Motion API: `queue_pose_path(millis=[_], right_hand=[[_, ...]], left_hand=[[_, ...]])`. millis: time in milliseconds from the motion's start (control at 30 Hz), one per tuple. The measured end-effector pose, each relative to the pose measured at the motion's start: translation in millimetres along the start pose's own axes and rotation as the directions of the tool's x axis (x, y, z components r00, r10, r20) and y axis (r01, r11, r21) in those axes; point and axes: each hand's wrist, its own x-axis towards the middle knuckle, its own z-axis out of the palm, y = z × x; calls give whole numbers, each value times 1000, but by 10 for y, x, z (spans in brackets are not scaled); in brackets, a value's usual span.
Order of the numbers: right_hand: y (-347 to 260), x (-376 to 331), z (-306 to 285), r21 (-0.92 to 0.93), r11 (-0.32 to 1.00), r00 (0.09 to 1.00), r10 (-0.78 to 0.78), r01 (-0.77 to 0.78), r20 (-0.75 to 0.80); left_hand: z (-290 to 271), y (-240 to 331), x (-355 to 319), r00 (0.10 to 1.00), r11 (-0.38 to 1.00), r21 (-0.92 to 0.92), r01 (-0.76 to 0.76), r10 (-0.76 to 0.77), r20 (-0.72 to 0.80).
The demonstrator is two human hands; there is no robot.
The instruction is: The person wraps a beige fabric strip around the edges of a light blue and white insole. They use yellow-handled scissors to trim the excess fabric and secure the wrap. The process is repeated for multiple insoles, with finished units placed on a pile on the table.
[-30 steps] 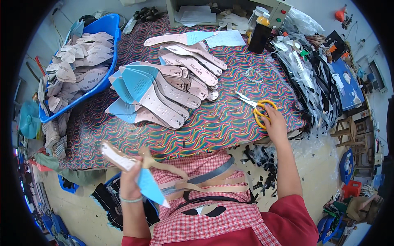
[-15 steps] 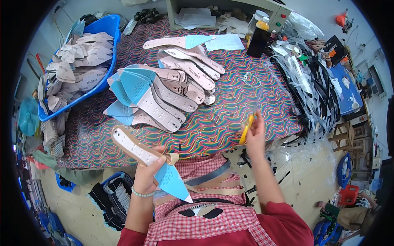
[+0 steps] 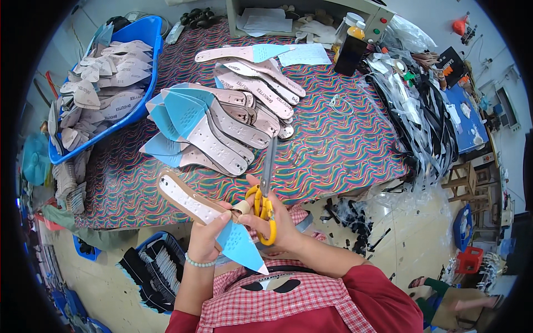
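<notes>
At lower centre of the frame, the left hand (image 3: 209,236) pinched a blue-and-white insole (image 3: 240,247) at its waist — likely light, fairly stiff and best gripped there. The right hand (image 3: 284,223) held yellow-handled scissors (image 3: 270,222), blades upward, beside the tan strap (image 3: 241,207) — perhaps touching it; overlap hid this.
</notes>
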Motion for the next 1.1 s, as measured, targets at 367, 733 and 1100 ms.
queue_pose_path(millis=[367, 733, 1100], right_hand=[[-49, -110, -69, -58, 996, 998, 66, -66, -11], [-21, -120, -99, -30, 998, 999, 52, -52, 11], [-112, -34, -174, 72, 985, 981, 163, -156, -107]], left_hand=[[-43, -98, 21, 998, 998, -14, 66, -66, 3], [-43, -119, 16, 996, 996, -33, 84, -84, 8], [48, -139, 45, 998, 997, 42, 60, -61, 33]])
